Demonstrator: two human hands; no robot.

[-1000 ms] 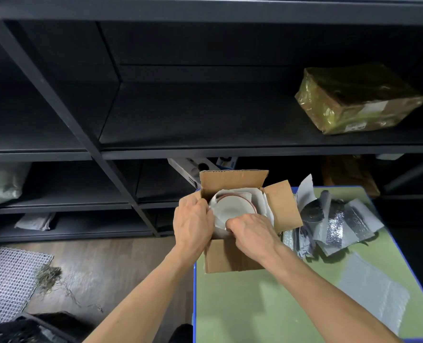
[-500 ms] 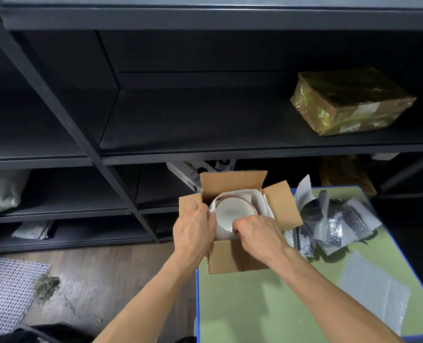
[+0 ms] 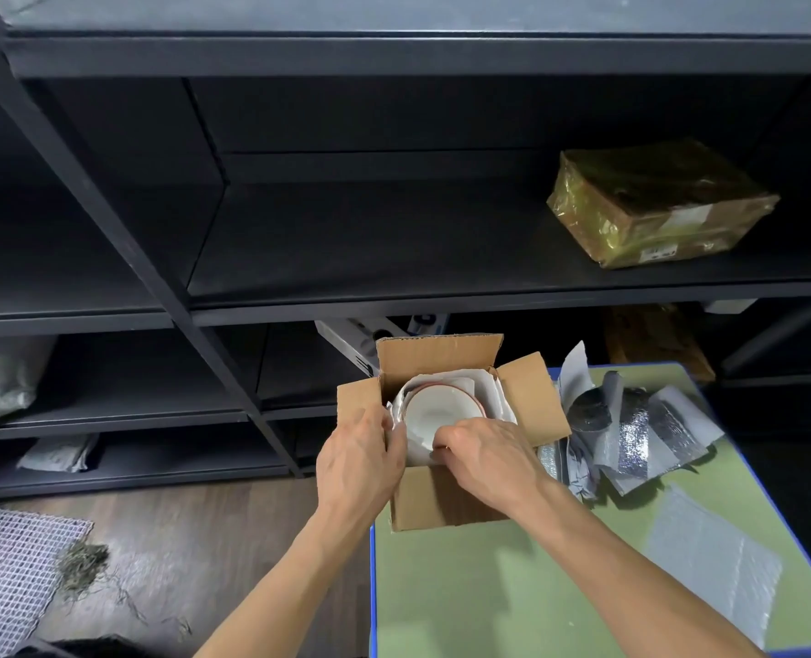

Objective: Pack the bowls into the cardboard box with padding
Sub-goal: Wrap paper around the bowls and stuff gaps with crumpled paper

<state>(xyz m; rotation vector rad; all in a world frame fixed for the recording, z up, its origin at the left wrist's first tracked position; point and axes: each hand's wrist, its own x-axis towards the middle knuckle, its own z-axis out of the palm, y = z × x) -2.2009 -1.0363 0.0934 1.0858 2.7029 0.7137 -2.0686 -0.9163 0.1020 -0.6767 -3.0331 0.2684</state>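
An open cardboard box [image 3: 446, 496] stands at the far left corner of the green table. Inside it lies a white bowl [image 3: 437, 408] with a reddish rim, wrapped round by white padding [image 3: 491, 396]. More bowls may lie under it, but I cannot tell. My left hand [image 3: 361, 460] grips the box's left wall, with the fingers curled over the padding at the edge. My right hand [image 3: 486, 460] reaches into the box from the near side. Its fingertips pinch the near rim of the bowl and the padding there.
A pile of silver and grey padding sheets [image 3: 631, 429] lies right of the box. A bubble-wrap sheet [image 3: 712, 577] lies on the table [image 3: 489, 596] at right. Dark shelving [image 3: 394, 296] stands behind, holding a yellow-wrapped parcel [image 3: 655, 206]. A mesh mat [image 3: 9, 567] is on the floor.
My right hand has slid a little further into the box over the bowl's near rim. My left hand keeps its hold on the left wall.
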